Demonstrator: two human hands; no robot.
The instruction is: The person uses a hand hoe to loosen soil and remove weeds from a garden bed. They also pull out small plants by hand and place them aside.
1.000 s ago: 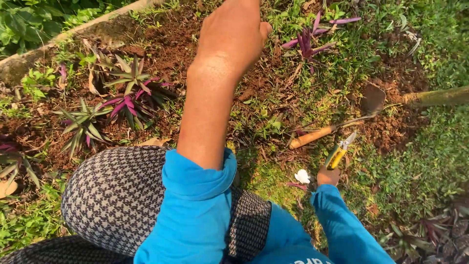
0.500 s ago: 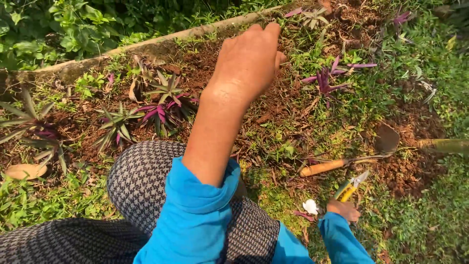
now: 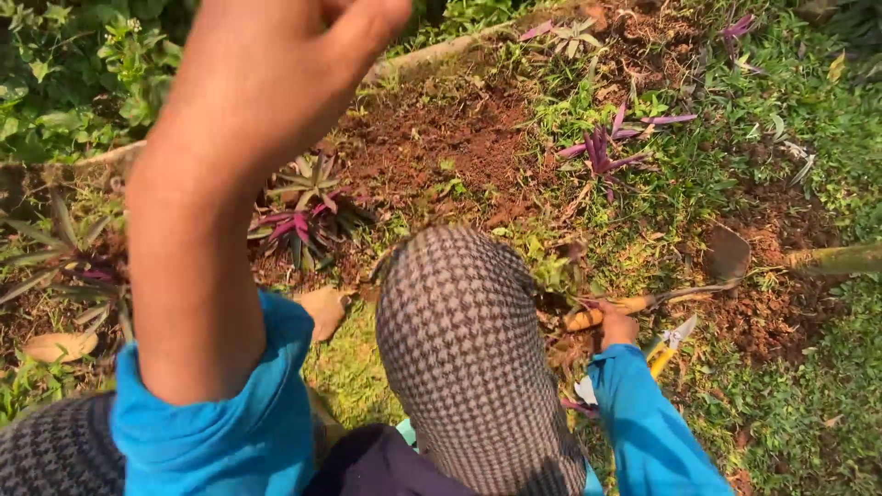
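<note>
Left hand (image 3: pixel 276 64) raised close to the camera at 11 o'clock, fingers curled loosely, apparently holding nothing. Right hand (image 3: pixel 617 326) lowered at 4 o'clock, closed on the orange handle of a garden trowel (image 3: pixel 680 289), blade resting on loose red soil (image 3: pixel 441 138) at 3 o'clock, probably for digging. Yellow-handled pruning shears (image 3: pixel 666 344) laid just beside that hand, within easy reach. Purple-leaved plants (image 3: pixel 308 216) rooted at 10 o'clock beyond the checked knee (image 3: pixel 459 340).

Left hand (image 3: pixel 276 64) — blurred, fingertips cut by top edge, grasp unreadable; right hand (image 3: pixel 617 326) small, its grip on the trowel (image 3: pixel 680 289) handle indistinct; shears (image 3: pixel 666 344) partly behind the sleeve (image 3: pixel 643 432); stem (image 3: pixel 836 260) cut at right edge.
</note>
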